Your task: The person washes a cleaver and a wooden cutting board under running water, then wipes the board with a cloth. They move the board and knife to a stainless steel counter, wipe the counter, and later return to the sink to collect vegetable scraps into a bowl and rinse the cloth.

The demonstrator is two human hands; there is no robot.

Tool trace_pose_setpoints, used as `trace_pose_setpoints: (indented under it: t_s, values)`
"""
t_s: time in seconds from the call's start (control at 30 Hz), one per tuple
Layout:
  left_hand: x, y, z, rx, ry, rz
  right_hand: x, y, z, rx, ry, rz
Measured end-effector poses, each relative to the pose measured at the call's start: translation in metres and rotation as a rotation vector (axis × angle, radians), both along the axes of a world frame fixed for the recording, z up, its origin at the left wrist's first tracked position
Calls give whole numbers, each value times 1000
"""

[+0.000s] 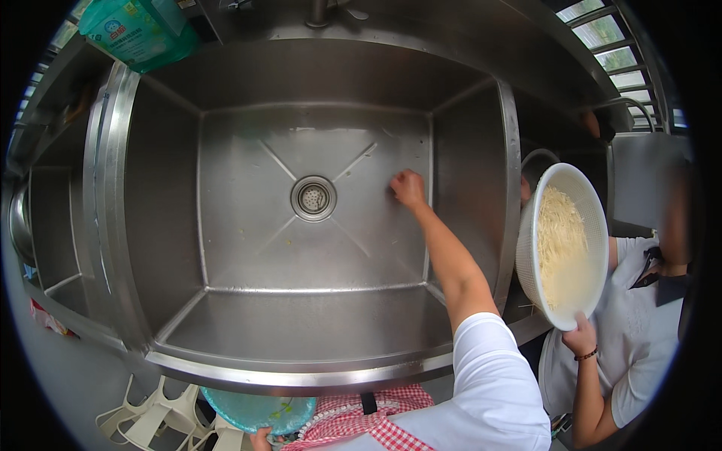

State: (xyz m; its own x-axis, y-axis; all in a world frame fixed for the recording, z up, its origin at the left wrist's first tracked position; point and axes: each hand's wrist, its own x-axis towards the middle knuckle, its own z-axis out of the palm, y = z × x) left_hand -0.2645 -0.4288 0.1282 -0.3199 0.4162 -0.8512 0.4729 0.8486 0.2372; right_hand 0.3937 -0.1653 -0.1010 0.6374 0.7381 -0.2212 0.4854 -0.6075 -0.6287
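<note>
My right hand (pixel 408 188) is low inside the stainless steel sink (pixel 242 265), right of the drain strainer (pixel 313 198) and close to the right wall. Its fingers are curled; whether something small is in them cannot be seen. At the bottom edge of the picture my left hand (pixel 261 438) grips a translucent turquoise basin (pixel 225 403) against my red checked apron (pixel 361 400). A green leafy sprig (pixel 282 408) lies in that basin. Tiny green and yellow scraps (pixel 290 242) are scattered over the wet sink floor.
To my right a person in a white shirt (pixel 637 315) holds a white colander (pixel 599 237) of pale shreds (pixel 558 225). A green detergent bottle (pixel 138 36) stands at the sink's back left corner. Cream plastic stools (pixel 163 417) are below left. A faucet base (pixel 317 14) rises behind.
</note>
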Motion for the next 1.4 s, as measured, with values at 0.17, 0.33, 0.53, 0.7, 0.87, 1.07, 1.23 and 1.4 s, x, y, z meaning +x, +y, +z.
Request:
trace_pose_setpoints:
  t_s: [0.17,0.33,0.53,0.7,0.87,1.07,1.23,1.4]
  values:
    - [-13,-19,-7,24,37,-194,-28,63,-10,119,-163,62]
    - [-21,-40,-10,78,81,-463,-23,88,-8,-78,-323,232]
    - [-14,-55,-6,231,150,-885,-24,90,10,-103,-196,514]
    - [9,-55,-3,1,-33,168,-57,78,7,-88,-8,418]
    - [74,-21,26,55,-164,589,-63,86,-5,-150,-174,511]
    - [128,35,51,129,-229,733,-119,64,81,-65,331,395]
    - [126,28,42,165,-299,715,-228,-17,239,451,487,774]
    - [126,14,41,224,-369,672,-339,-106,302,569,475,1207]
